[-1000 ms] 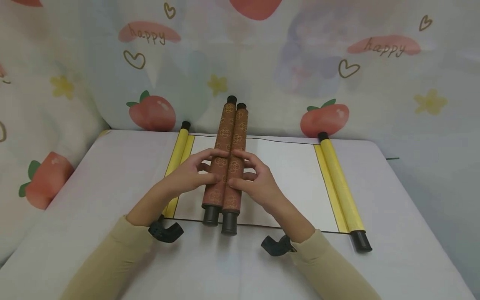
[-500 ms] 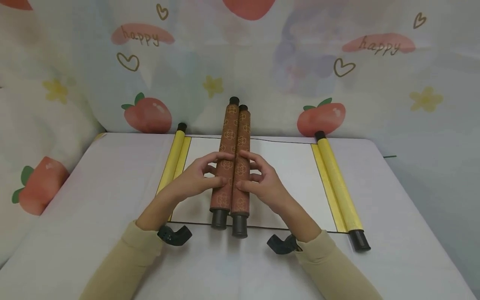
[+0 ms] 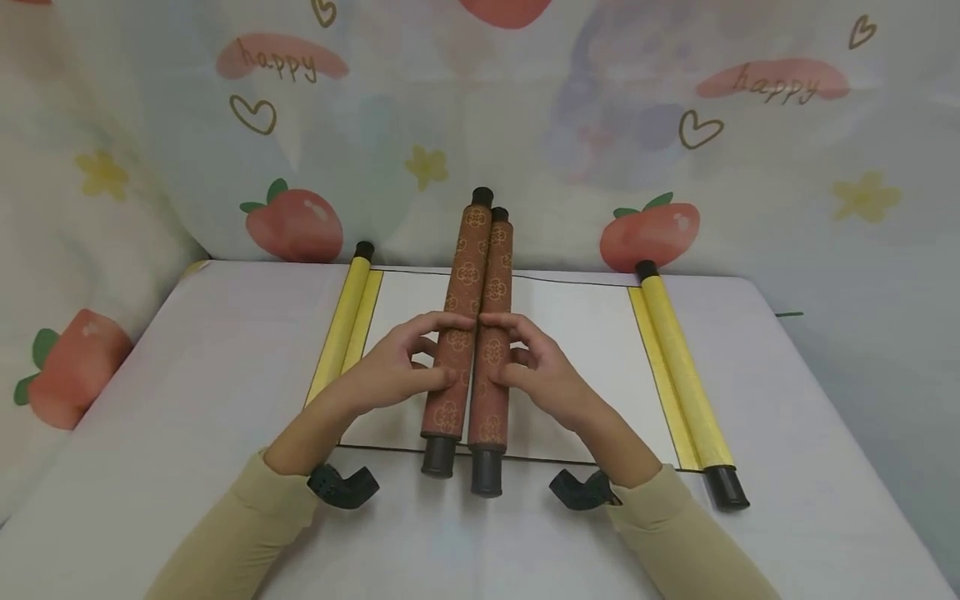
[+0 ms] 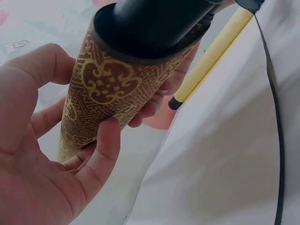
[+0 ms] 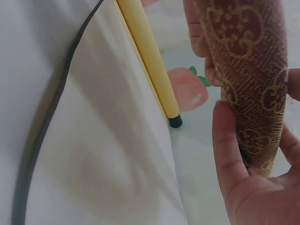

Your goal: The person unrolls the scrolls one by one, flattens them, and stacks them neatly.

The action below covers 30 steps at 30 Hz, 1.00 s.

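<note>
Two slim brown scroll rolls with gold motifs and black end knobs are held side by side in the head view, far ends raised. My left hand (image 3: 390, 367) grips the left roll (image 3: 467, 275), thumb on the near side and forefinger across the top. Around the right roll (image 3: 495, 292) curl the fingers of my right hand (image 3: 553, 375). A narrow gap shows between the rolls toward their near ends. In the left wrist view, the patterned roll (image 4: 108, 84) shows its black knob; the right wrist view shows fingers round the other roll (image 5: 248, 61).
Beneath lies an unrolled white scroll sheet (image 3: 592, 358) with black edging. Yellow rollers, left (image 3: 347, 317) and right (image 3: 684, 375), with black knobs, flank it. The white table (image 3: 217, 358) meets a printed cloth backdrop (image 3: 495, 108) behind and at the left.
Both hands and the two rolls have shifted slightly right and nearer to me. The rolls' near ends have parted a little. Both hands keep their grip.
</note>
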Each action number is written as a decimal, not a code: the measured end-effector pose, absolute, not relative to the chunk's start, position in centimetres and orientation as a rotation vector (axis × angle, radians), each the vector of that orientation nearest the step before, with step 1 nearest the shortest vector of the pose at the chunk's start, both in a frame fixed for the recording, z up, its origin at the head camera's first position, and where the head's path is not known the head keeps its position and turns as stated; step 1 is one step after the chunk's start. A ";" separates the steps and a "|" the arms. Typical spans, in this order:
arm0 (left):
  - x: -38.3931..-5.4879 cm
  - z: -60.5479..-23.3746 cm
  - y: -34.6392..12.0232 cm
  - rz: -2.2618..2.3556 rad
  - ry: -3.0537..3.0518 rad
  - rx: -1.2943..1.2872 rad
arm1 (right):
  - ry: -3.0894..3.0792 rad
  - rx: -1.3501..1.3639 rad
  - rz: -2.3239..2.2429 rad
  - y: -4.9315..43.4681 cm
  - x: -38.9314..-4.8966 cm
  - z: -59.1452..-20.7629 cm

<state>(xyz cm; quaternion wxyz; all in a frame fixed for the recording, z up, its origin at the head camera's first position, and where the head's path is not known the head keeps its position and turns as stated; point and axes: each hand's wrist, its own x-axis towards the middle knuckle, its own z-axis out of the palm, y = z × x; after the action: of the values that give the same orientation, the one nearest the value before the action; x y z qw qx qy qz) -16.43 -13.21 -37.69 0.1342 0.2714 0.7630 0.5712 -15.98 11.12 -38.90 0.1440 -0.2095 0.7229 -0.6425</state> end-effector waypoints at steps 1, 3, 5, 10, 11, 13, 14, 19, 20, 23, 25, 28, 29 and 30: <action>-16.3 -37.7 -13.1 1.669 2.202 0.783 | 2.112 -0.600 -1.846 11.1 -16.0 -39.0; -16.2 -37.7 -13.0 1.697 2.190 0.767 | 2.160 -0.595 -1.829 11.1 -16.1 -39.1; -16.1 -37.8 -12.9 1.721 2.188 0.740 | 2.189 -0.596 -1.823 11.0 -16.2 -39.3; -16.1 -38.2 -13.0 1.743 2.224 0.707 | 2.187 -0.594 -1.864 10.8 -16.2 -39.3; -16.2 -38.2 -12.9 1.740 2.239 0.702 | 2.185 -0.593 -1.869 10.9 -16.2 -39.3; -16.2 -38.3 -12.9 1.735 2.268 0.686 | 2.181 -0.589 -1.869 10.9 -16.1 -39.2; -16.3 -38.3 -12.8 1.733 2.281 0.678 | 2.177 -0.588 -1.868 11.0 -16.1 -39.2; -16.4 -38.2 -12.8 1.743 2.294 0.648 | 2.167 -0.572 -1.857 11.4 -16.1 -38.9; -16.4 -38.2 -12.8 1.744 2.293 0.645 | 2.163 -0.568 -1.853 11.5 -16.1 -38.8; -16.4 -38.1 -13.0 1.747 2.284 0.643 | 2.149 -0.562 -1.835 11.8 -16.2 -38.7; -16.4 -38.1 -13.0 1.741 2.284 0.648 | 2.136 -0.569 -1.828 11.8 -16.2 -38.7; -16.4 -38.1 -13.1 1.732 2.281 0.659 | 2.135 -0.577 -1.816 11.8 -16.3 -38.9; -16.4 -38.1 -13.1 1.732 2.278 0.661 | 2.138 -0.570 -1.815 11.8 -16.3 -39.0; -16.4 -38.1 -13.1 1.732 2.275 0.663 | 2.148 -0.560 -1.814 11.8 -16.3 -39.0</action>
<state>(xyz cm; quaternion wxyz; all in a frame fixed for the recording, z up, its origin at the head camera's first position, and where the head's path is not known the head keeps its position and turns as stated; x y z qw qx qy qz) -16.40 -13.14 -38.06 0.1031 0.2248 0.7710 0.5869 -16.25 11.78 -39.04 0.1371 -0.1936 0.7423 -0.6267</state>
